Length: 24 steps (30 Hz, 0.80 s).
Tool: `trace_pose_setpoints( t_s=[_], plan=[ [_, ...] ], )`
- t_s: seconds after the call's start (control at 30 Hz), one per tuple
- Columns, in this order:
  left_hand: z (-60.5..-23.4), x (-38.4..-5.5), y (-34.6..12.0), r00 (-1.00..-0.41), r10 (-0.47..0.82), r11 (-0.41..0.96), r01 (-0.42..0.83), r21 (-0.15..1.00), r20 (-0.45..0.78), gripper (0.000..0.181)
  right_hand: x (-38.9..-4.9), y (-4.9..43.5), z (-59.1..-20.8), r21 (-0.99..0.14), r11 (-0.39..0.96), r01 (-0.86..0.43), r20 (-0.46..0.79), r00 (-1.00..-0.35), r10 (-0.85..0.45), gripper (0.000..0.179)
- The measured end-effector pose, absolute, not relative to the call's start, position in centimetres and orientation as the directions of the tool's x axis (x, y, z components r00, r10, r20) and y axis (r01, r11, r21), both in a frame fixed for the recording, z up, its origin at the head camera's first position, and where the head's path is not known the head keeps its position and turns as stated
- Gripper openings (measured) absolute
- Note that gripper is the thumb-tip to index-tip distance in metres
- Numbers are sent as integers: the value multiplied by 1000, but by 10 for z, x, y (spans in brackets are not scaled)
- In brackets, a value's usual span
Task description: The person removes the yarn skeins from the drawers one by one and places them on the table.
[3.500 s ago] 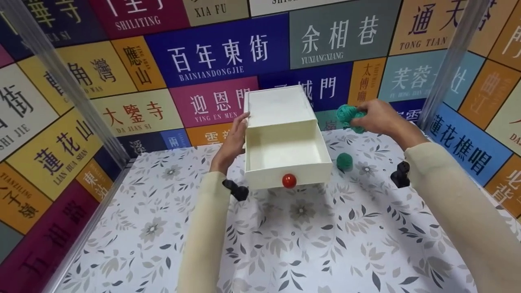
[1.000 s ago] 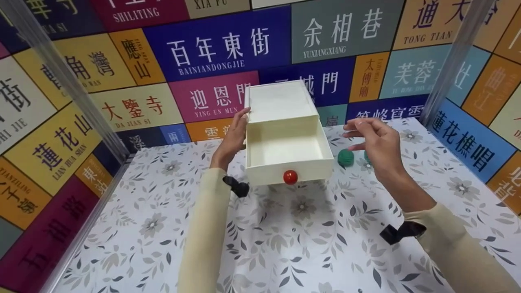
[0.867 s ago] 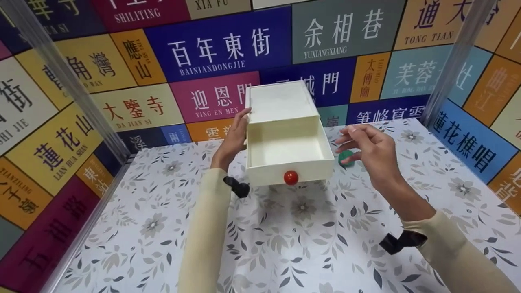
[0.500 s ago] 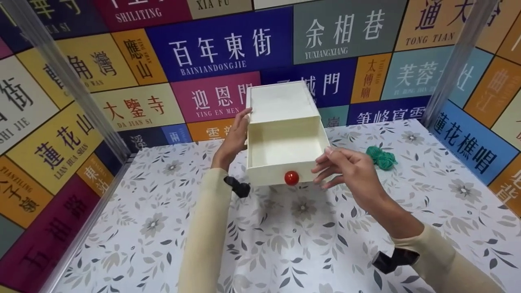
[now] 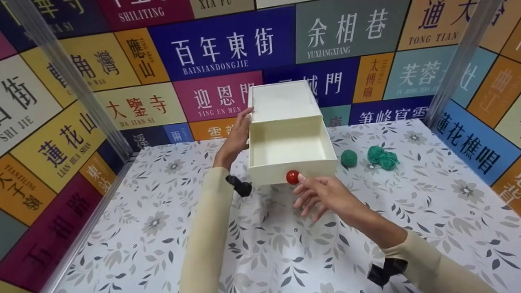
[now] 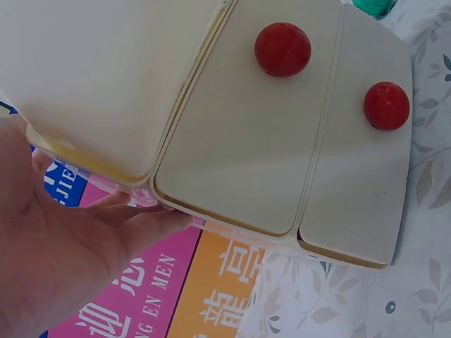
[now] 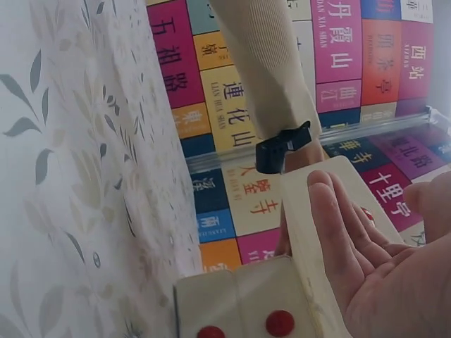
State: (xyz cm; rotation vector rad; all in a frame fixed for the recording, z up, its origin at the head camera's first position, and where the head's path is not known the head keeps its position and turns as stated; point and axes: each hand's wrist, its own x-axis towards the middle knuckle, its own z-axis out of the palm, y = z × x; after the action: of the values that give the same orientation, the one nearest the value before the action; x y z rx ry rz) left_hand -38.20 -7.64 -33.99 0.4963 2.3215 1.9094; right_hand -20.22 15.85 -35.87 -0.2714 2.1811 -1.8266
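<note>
A white drawer box (image 5: 283, 101) stands with its top drawer (image 5: 266, 174) pulled out; no contents show inside. My left hand (image 5: 237, 140) rests along the box's left side, fingers extended against it in the left wrist view. On the drawer front is a red knob (image 5: 292, 177). My right hand (image 5: 331, 197) is at this knob, thumb tip beside it and fingers loosely bent below; whether the thumb touches it I cannot tell. Two lower drawers with red knobs, an upper one (image 6: 282, 49) and a lower one (image 6: 386, 105), appear pushed in.
Right of the box lie a dark green yarn ball (image 5: 349, 158) and two lighter green yarn balls (image 5: 375, 154) side by side. A floral cloth (image 5: 154, 228) covers the table. Behind rises a wall of coloured signs (image 5: 220, 49), with clear corner posts on both sides.
Earlier my right hand held the lighter green yarn in the air; it now lies on the table. That hand has since moved left and down to the red knob. My left hand stays put.
</note>
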Motion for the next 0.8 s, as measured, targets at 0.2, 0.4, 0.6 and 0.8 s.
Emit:
trace_pose_setpoints(
  t_s=[0.2,0.4,0.6,0.8],
  plan=[
    [-339,-384,-74,-944,303,155,186,970,133,46,-203,156,-361,-988,144,59,-109,-925,-364,57],
    [-337,-384,-72,-940,311,165,199,966,141,46,-209,154,-365,-991,99,90,-121,-922,-368,58],
    [-337,-384,-74,-941,308,164,200,966,142,47,-215,147,-373,-993,37,114,-120,-940,-319,54],
    [-340,-383,-76,-943,306,164,191,968,134,48,-216,143,-377,-995,2,101,-97,-955,-281,47]
  ],
)
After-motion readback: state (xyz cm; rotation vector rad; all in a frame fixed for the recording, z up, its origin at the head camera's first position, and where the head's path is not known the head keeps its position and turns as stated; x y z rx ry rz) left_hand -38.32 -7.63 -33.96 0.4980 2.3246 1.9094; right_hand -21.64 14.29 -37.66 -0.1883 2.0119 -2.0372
